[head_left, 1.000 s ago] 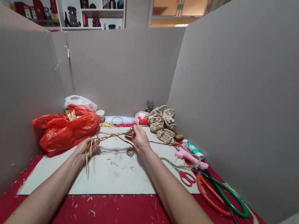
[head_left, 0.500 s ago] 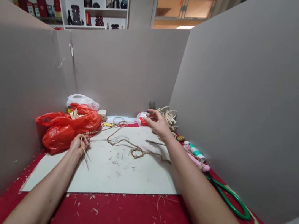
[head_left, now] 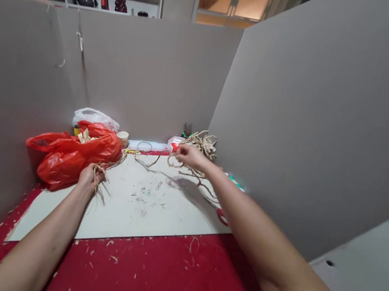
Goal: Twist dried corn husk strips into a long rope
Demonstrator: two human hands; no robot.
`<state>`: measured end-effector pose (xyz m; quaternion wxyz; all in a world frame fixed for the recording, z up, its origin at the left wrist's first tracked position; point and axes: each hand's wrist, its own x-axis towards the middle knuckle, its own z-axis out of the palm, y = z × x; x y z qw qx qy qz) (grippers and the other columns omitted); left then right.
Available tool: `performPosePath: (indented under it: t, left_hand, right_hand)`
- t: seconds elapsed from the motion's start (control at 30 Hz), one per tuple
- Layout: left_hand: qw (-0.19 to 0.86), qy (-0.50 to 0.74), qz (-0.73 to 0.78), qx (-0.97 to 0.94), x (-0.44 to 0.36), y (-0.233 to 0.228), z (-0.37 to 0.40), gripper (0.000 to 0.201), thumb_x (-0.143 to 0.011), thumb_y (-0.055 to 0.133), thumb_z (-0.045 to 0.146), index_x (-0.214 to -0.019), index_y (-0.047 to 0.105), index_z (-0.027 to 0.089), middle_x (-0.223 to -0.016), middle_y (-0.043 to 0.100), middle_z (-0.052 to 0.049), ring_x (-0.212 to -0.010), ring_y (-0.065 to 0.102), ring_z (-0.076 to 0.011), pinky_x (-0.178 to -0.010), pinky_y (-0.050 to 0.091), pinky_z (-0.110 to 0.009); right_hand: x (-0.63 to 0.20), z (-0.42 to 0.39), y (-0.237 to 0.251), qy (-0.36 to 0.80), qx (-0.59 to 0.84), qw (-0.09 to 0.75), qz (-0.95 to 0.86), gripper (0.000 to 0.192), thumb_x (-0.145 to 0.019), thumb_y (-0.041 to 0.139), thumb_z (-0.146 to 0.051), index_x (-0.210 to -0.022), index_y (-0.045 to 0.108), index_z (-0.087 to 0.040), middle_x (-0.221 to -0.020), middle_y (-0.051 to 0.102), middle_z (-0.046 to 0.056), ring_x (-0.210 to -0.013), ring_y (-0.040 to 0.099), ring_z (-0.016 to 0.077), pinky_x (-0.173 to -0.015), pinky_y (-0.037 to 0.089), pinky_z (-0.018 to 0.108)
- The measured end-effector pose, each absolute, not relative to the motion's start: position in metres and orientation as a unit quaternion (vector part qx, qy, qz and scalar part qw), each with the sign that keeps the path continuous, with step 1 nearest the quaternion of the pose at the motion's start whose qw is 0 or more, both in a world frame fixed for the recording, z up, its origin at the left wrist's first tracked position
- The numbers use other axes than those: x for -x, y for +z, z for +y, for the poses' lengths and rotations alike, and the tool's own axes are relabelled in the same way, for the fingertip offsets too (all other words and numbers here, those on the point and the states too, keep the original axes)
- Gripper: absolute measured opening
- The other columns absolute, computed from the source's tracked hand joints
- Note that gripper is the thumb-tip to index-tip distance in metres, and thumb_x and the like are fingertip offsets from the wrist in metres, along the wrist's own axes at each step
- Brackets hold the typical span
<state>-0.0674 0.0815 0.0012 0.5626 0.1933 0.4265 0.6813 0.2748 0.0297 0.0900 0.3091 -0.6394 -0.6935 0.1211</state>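
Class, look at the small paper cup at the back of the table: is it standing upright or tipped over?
Upright. The paper cup stands on its base with its open rim facing up, just beside the red plastic bag.

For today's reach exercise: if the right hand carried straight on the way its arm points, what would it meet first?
Probably the red-and-white box just beyond the right hand, which grips twine; depth is hard to judge.

Carrying a red cloth (head_left: 157, 269) over the bench, with a white board (head_left: 145, 212) lying flat on it. Sitting at the far left, a red bag (head_left: 65, 153) with a white bag (head_left: 96, 117) behind. Resting along the back edge, a cup (head_left: 122, 138), a ring (head_left: 144, 146) and woven pieces (head_left: 204, 142). Lying at the right, scissors (head_left: 221, 215). Littering board and cloth, straw bits (head_left: 143, 200).
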Motion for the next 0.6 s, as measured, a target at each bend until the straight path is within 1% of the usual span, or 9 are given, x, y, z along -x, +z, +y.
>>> performPosePath:
  t: [0.13,0.27,0.33,0.4,0.47,0.53,0.6]
  left_hand:
    - [0.573,0.66,0.444,-0.197,0.066,0.001,0.083,0.011,-0.067,0.045,0.007,-0.073,0.054,0.01,-0.059,0.058,-0.004,-0.045,0.052,-0.0098,-0.042,0.046,-0.02]
    - [0.572,0.652,0.454,-0.204,0.066,0.001,0.084,0.012,-0.068,0.045,0.007,-0.074,0.054,0.011,-0.06,0.058,-0.003,-0.047,0.053,-0.0097,-0.043,0.047,-0.019]
    - [0.569,0.65,0.458,-0.21,0.066,0.001,0.084,0.012,-0.068,0.045,0.006,-0.074,0.054,0.011,-0.06,0.058,-0.003,-0.047,0.053,-0.0092,-0.043,0.047,-0.019]
    - [0.564,0.647,0.463,-0.219,0.066,0.001,0.084,0.011,-0.068,0.045,0.006,-0.073,0.053,0.01,-0.06,0.058,-0.003,-0.046,0.052,-0.0086,-0.043,0.046,-0.018]
    - [0.56,0.642,0.468,-0.233,0.065,0.002,0.083,0.01,-0.068,0.044,0.006,-0.071,0.053,0.01,-0.06,0.058,-0.004,-0.045,0.051,-0.0082,-0.042,0.045,-0.018]
    - [0.56,0.633,0.471,-0.253,0.064,0.002,0.081,0.01,-0.069,0.044,0.007,-0.07,0.053,0.009,-0.062,0.059,-0.005,-0.045,0.051,-0.0083,-0.041,0.045,-0.019]
    - [0.565,0.618,0.471,-0.278,0.062,0.002,0.079,0.009,-0.069,0.045,0.008,-0.07,0.054,0.009,-0.066,0.062,-0.006,-0.045,0.051,-0.0087,-0.04,0.045,-0.021]
  right_hand:
    - [-0.313,0.029,0.156,0.048,0.67,0.39,-0.631,0.007,-0.074,0.05,-0.013,-0.08,0.053,-0.016,-0.061,0.057,-0.002,-0.052,0.052,0.0097,-0.053,0.04,0.021]
    - [-0.339,0.02,0.205,0.017,0.643,0.554,-0.529,0.01,-0.078,0.046,-0.01,-0.086,0.048,-0.016,-0.056,0.055,-0.002,-0.041,0.048,0.0082,-0.043,0.038,0.02]
    - [-0.351,0.015,0.223,0.002,0.619,0.608,-0.497,0.009,-0.079,0.047,-0.009,-0.084,0.047,-0.016,-0.055,0.055,-0.002,-0.038,0.045,0.0067,-0.039,0.035,0.017]
    - [-0.362,0.011,0.238,0.0,0.614,0.639,-0.463,0.006,-0.081,0.047,-0.009,-0.083,0.046,-0.015,-0.057,0.057,0.0,-0.036,0.043,0.0045,-0.036,0.031,0.015]
    - [-0.374,0.008,0.252,0.025,0.615,0.659,-0.432,0.005,-0.086,0.041,-0.01,-0.083,0.044,-0.013,-0.063,0.059,0.003,-0.037,0.042,0.0023,-0.037,0.029,0.014]
    - [-0.383,0.008,0.262,0.05,0.611,0.673,-0.414,0.013,-0.09,0.033,-0.01,-0.083,0.043,-0.012,-0.068,0.06,0.006,-0.04,0.045,0.0012,-0.039,0.03,0.014]
    - [-0.391,0.011,0.264,0.052,0.6,0.688,-0.405,0.017,-0.091,0.03,-0.011,-0.081,0.044,-0.012,-0.071,0.059,0.006,-0.044,0.05,0.0021,-0.042,0.034,0.014]
